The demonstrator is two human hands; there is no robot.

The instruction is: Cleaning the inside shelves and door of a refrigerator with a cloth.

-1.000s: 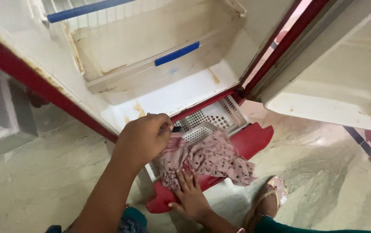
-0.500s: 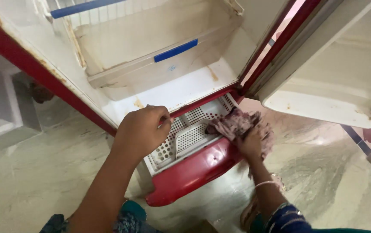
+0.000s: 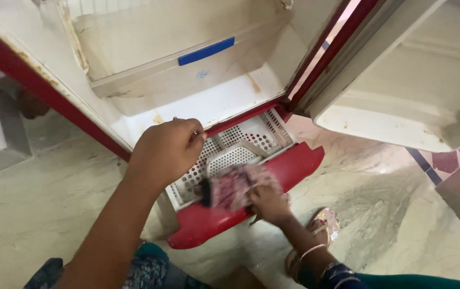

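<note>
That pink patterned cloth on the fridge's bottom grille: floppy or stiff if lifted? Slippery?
Probably floppy: the cloth is bunched in soft folds under the right hand. Likely light, since it crumples into a small wad. Probably not slippery; the woven fabric could snag on the perforated white grille.
</note>
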